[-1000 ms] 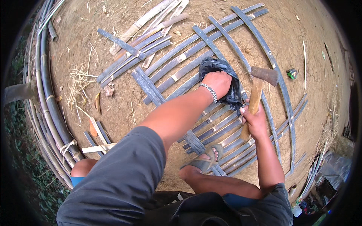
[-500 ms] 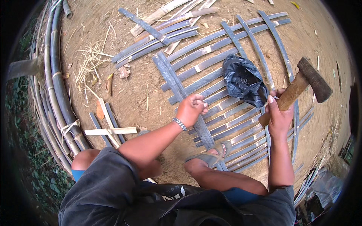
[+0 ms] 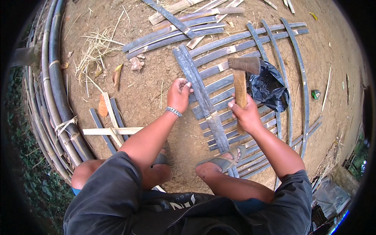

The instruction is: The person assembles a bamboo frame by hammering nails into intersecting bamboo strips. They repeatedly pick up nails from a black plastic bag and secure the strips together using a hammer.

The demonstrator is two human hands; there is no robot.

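Observation:
My right hand (image 3: 246, 112) is wrapped round the wooden handle of a hatchet (image 3: 240, 84), its dark metal head upright above the bamboo slats. With fingers curled and thumb pressed in, my left hand (image 3: 179, 95) is at the left edge of a wide bamboo crosspiece (image 3: 197, 84); anything small in the pinch is too hard to make out. That crosspiece lies over the ends of several parallel bamboo slats (image 3: 220, 84), forming a lattice on the ground. Partly behind the hatchet head, an open black plastic bag (image 3: 270, 88) rests on the slats; its dark contents are unclear.
Loose bamboo strips (image 3: 176, 33) are piled beyond the lattice. Long bamboo poles (image 3: 58, 86) line the left side. Crossed sticks (image 3: 113, 131) lie near my left knee. My sandalled right foot (image 3: 229, 156) touches the lattice. A small green-and-black object (image 3: 315, 94) sits at right.
My right hand has swung the hatchet leftward over the slats, its head now upright. My left hand has shifted left and up to the crosspiece's edge. The whole view has shifted slightly.

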